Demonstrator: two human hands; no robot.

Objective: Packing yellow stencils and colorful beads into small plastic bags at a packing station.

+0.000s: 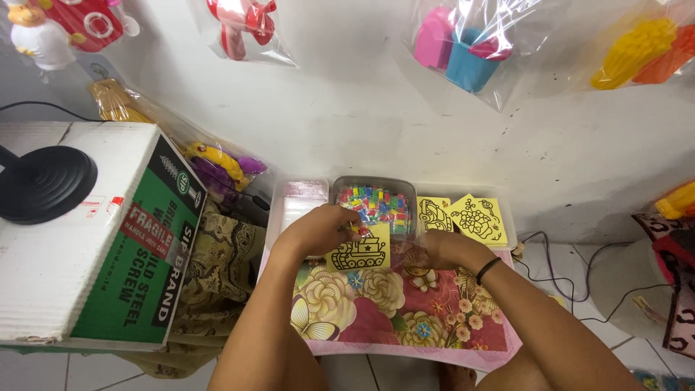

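Note:
My left hand [318, 229] pinches the upper left corner of a yellow card with a black tank drawing [360, 253]. It hovers over a clear tray of small colourful pieces [376, 203]. My right hand [437, 248], with a black band on its wrist, rests on the floral board [405, 311] beside the card's right edge. More yellow cards with black line drawings [467, 217] lie in a clear tray just beyond my right hand. A clear tray of small plastic bags [300, 199] stands to the left of the colourful pieces.
A big cardboard box [94, 239] with a black round base [43, 181] on it stands at the left. Bagged toys [463, 47] hang on the white wall. Patterned cloth [221, 271] lies beside the box. Cables [550, 279] run on the tiled floor at right.

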